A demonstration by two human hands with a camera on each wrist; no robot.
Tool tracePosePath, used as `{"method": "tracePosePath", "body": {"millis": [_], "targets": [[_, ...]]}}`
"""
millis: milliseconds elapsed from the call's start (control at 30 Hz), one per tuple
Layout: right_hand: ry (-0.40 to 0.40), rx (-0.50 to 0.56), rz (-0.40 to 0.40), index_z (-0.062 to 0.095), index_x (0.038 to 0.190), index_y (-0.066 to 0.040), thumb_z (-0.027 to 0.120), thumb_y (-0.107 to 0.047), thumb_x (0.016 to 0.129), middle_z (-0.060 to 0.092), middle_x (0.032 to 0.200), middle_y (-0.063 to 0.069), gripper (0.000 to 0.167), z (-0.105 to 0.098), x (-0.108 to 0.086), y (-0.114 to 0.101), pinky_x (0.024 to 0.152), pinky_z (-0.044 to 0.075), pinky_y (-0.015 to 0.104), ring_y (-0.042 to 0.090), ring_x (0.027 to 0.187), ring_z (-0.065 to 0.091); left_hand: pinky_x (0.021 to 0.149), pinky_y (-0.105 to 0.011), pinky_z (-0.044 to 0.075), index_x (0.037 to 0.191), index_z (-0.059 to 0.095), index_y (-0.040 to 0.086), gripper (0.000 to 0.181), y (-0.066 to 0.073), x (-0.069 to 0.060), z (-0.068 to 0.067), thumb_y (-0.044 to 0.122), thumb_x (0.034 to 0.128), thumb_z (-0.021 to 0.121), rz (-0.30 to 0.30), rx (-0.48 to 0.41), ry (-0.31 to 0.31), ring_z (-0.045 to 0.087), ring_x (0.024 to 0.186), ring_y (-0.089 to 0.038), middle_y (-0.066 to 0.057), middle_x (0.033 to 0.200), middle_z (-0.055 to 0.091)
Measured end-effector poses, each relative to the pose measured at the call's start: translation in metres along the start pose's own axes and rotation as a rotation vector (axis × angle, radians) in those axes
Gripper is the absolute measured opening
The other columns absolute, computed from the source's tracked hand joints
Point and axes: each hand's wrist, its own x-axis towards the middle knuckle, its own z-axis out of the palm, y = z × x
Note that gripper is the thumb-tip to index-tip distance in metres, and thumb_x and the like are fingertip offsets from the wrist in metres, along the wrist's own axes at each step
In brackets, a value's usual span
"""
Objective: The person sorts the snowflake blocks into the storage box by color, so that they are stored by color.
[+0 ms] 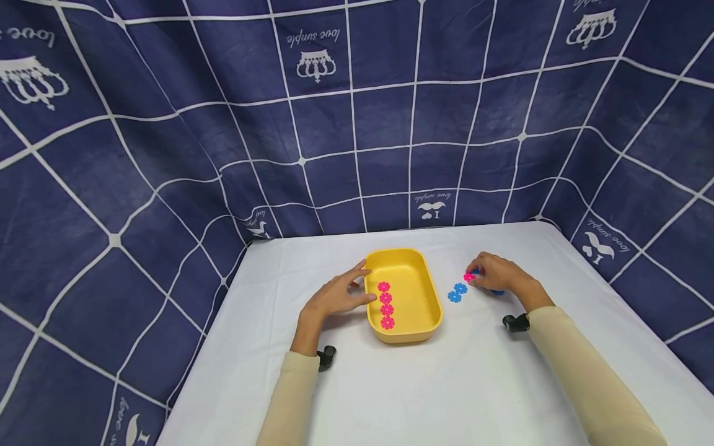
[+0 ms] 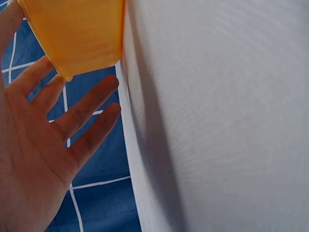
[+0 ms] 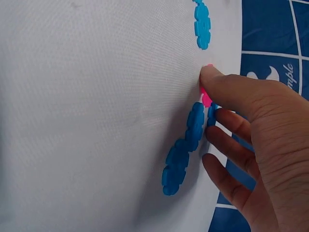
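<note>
A yellow tray (image 1: 413,291) holds several pink flower-shaped pieces (image 1: 386,298) in a column along its left side. My left hand (image 1: 334,296) is at the tray's left wall, fingers spread and touching the rim; in the left wrist view the hand (image 2: 53,116) lies beside the tray (image 2: 87,34). My right hand (image 1: 496,272) pinches a pink piece (image 1: 469,277) right of the tray. In the right wrist view the thumb of the hand (image 3: 241,130) partly covers that pink piece (image 3: 206,99), and blue pieces (image 3: 176,166) lie under the hand.
Two blue pieces (image 1: 457,292) lie between the tray and my right hand. A white cloth (image 1: 413,396) covers the table. Dark blue curtains (image 1: 385,124) with white lines stand behind and at both sides.
</note>
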Motion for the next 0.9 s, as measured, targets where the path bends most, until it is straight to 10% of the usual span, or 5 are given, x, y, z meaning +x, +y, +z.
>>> {"method": "tracePosePath", "body": {"millis": [900], "targets": [[0.052, -0.029, -0.021, 0.078, 0.109, -0.008, 0.087, -0.031, 0.092, 0.066, 0.109, 0.009, 0.03, 0.0033, -0.003, 0.0005, 0.09, 0.059, 0.051, 0.025, 0.095, 0.06, 0.114, -0.053, 0.049, 0.161, 0.052, 0.028, 0.079, 0.0015, 0.0003, 0.0011, 0.061, 0.0934, 0.075, -0.014, 0.005, 0.014, 0.064, 0.13, -0.019, 0.019, 0.175, 0.029]]}}
